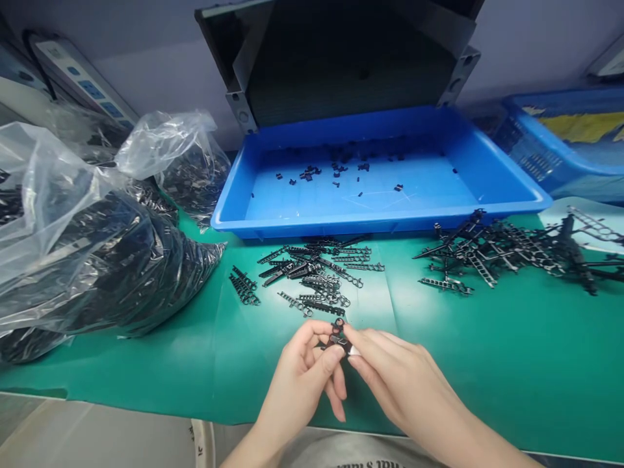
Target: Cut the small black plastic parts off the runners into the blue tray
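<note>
Near the front of the green table, a small black plastic part (338,337) with a ring at its far end is held between both hands. My left hand (312,367) pinches it between thumb and index finger, the other fingers curled below. From the other side, my right hand (390,364) closes thumb and index finger on it; a small white patch shows at those fingertips. Much of the part is hidden by the fingers. Just beyond the hands lies a loose pile of black ladder-shaped plastic strips (312,270), several with ring ends.
A blue tray (336,227) holding scattered small black pieces stands behind the pile. At left are clear plastic bags (127,260) full of black parts. More black strips (507,250) are heaped at right, before a blue basket (560,149). A dark shelf (351,71) overhangs the tray.
</note>
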A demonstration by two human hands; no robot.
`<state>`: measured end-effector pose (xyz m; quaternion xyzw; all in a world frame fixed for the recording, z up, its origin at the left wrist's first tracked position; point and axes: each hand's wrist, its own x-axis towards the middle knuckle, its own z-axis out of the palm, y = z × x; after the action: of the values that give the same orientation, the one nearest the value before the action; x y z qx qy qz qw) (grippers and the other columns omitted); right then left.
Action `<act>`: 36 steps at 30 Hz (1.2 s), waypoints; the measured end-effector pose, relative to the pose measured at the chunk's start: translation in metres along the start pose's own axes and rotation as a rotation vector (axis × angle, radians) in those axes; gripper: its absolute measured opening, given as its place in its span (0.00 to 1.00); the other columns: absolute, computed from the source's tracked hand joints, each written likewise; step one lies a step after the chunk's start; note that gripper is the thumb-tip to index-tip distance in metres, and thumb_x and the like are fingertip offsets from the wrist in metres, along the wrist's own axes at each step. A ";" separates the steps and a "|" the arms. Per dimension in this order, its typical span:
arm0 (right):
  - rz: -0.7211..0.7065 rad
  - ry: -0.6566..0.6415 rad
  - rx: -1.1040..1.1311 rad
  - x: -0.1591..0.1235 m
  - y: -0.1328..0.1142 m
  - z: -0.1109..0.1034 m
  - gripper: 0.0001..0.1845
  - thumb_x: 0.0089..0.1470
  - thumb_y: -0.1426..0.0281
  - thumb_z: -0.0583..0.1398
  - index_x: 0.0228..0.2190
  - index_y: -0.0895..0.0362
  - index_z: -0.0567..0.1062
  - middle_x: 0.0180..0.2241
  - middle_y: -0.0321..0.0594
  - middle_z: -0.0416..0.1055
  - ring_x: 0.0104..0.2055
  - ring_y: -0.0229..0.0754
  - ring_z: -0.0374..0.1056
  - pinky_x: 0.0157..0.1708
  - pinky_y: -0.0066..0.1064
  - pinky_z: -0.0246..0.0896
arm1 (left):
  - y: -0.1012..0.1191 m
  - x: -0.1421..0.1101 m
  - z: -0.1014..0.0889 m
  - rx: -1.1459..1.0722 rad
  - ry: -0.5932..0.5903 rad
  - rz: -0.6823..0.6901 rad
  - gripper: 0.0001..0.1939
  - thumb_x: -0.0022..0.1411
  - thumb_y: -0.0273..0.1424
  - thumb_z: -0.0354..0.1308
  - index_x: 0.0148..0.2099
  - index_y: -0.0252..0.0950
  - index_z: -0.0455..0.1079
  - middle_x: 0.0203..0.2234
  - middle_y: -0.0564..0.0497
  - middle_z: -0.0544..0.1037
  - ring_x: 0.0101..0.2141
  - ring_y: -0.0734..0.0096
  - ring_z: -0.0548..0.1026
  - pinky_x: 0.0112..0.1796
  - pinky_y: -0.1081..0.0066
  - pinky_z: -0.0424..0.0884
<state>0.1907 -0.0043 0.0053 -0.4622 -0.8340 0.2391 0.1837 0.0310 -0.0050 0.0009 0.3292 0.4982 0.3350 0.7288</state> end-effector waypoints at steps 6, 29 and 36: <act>-0.016 -0.018 -0.017 0.000 0.000 0.000 0.19 0.60 0.71 0.44 0.50 0.61 0.64 0.30 0.39 0.72 0.29 0.41 0.67 0.20 0.30 0.58 | 0.000 -0.001 -0.001 0.010 -0.011 -0.006 0.15 0.57 0.40 0.54 0.39 0.36 0.57 0.12 0.58 0.70 0.09 0.78 0.67 0.11 0.83 0.58; 0.094 0.039 -0.113 0.001 -0.002 0.016 0.20 0.61 0.66 0.42 0.49 0.58 0.65 0.29 0.40 0.73 0.25 0.38 0.69 0.19 0.26 0.58 | -0.016 -0.002 0.003 0.084 0.195 0.058 0.12 0.57 0.40 0.51 0.35 0.36 0.57 0.10 0.61 0.64 0.08 0.82 0.58 0.11 0.82 0.52; 0.272 -0.128 -0.230 0.050 0.025 -0.002 0.11 0.55 0.67 0.54 0.40 0.58 0.69 0.37 0.44 0.71 0.32 0.47 0.70 0.25 0.32 0.60 | -0.003 -0.006 -0.007 0.272 0.417 0.185 0.14 0.56 0.40 0.53 0.27 0.35 0.61 0.17 0.59 0.54 0.18 0.79 0.53 0.19 0.77 0.52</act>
<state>0.1838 0.0506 -0.0026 -0.5722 -0.7957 0.1940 0.0422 0.0229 -0.0106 -0.0007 0.3921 0.6458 0.3906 0.5260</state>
